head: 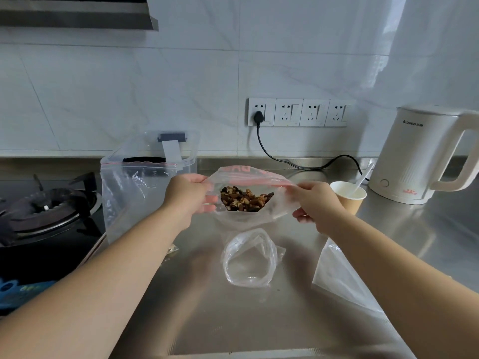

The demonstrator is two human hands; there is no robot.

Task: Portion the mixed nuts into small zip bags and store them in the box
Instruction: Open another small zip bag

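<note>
I take this for a home kitchen: gas burner (44,206), steel surface (207,307), kettle (414,156), tiled wall (129,86) with sockets (298,112).

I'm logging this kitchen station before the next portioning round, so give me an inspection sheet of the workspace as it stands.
Surface: steel counter, reflective, a few crumbs.
Job's things: zip bag of mixed nuts held open above the counter; open small bag lying below it; clear box at the back, partly behind a large empty zip bag.
Clutter: flat plastic bag; paper cup with a white spoon.
Hands: left hand and right hand each pinch a side of the nut bag's mouth.
Cables: black cord plugged into the wall socket, running toward the kettle.
Surroundings: gas burner at left, tiled wall.
</note>
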